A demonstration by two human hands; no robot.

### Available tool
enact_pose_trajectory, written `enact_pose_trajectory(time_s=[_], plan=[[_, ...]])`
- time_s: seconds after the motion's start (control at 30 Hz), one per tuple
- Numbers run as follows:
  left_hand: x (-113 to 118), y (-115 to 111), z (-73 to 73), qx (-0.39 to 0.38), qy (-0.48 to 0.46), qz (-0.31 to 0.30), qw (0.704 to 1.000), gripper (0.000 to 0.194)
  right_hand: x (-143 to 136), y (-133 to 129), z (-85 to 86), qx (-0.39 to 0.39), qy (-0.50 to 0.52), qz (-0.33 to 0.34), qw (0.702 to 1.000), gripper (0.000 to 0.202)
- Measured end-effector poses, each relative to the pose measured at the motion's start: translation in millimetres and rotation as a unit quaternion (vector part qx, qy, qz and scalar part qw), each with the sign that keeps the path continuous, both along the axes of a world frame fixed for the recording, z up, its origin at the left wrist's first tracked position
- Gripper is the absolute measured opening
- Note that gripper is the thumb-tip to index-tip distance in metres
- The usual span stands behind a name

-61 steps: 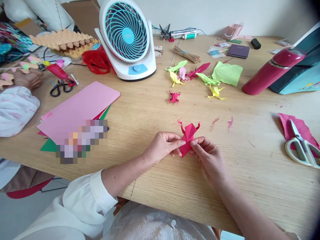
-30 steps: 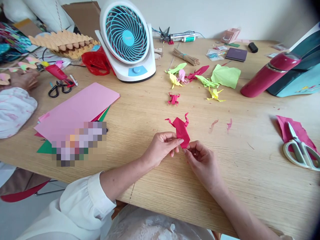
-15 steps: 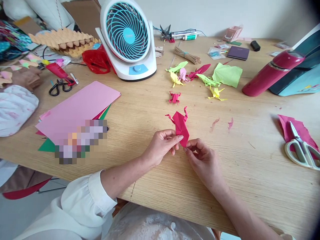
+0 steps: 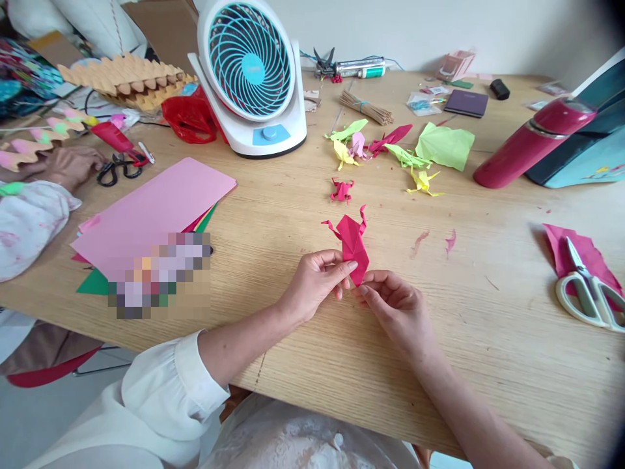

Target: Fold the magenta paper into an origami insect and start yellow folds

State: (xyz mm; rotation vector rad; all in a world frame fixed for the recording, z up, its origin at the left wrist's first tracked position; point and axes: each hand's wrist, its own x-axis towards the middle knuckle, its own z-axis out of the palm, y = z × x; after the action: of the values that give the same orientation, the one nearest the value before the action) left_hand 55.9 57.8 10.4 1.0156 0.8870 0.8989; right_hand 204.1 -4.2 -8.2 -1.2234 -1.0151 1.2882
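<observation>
Over table (image 4: 263, 221): two hands (image 4: 312, 286) (image 4: 398, 309) pinching one red paper figure (image 4: 353, 242) (two curled prongs (image 4: 362, 221)).

Light is bright, the right corners dark

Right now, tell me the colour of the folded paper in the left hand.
The folded paper is pinkish red, clearest in the head view.

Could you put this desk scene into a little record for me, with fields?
left hand: the left hand pinches a red origami piece between thumb and fingers
right hand: the right hand pinches its lower tip
piece: two thin, bent prongs at its far end
beyond it: small red origami frog
right side: white-handled scissors on red paper
left side: pink paper sheet atop a stack
behind: fan
</observation>
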Motion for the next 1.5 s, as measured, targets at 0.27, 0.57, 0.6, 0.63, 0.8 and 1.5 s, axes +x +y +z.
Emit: enact_pose_trajectory(time_s=[0.27, 0.57, 0.6, 0.63, 0.8, 1.5], plan=[[-7.3, 4.6, 1.3, 0.287, 0.021, -0.063, 0.956, 0.009, 10.2, 3.7, 6.3, -0.084, 0.184, -0.071, 0.977, 0.033], [-14.7, 3.1, 0.1, 0.515, 0.097, -0.105, 0.845, 0.016, 14.3, 1.5, 10.9, -0.139, 0.306, -0.036, 0.941, 0.022], [-14.7, 2.5, 0.4, 0.523, 0.101, -0.109, 0.840, 0.016, 13.9, 1.3, 11.4, -0.137, 0.306, -0.037, 0.942, 0.022], [-14.8, 1.9, 0.7, 0.529, 0.104, -0.113, 0.835, 0.016, 13.6, 1.1, 12.0, -0.136, 0.303, -0.039, 0.943, 0.022], [-16.1, 0.9, -0.1, 0.532, 0.132, -0.140, 0.825, 0.018, 12.8, 1.4, 15.7, -0.136, 0.251, -0.057, 0.957, 0.022], [-11.6, -6.8, 7.3, 0.412, 0.100, -0.067, 0.903, 0.012, 10.0, -2.8, 8.7, -0.019, 0.105, -0.096, 0.990, 0.016]])
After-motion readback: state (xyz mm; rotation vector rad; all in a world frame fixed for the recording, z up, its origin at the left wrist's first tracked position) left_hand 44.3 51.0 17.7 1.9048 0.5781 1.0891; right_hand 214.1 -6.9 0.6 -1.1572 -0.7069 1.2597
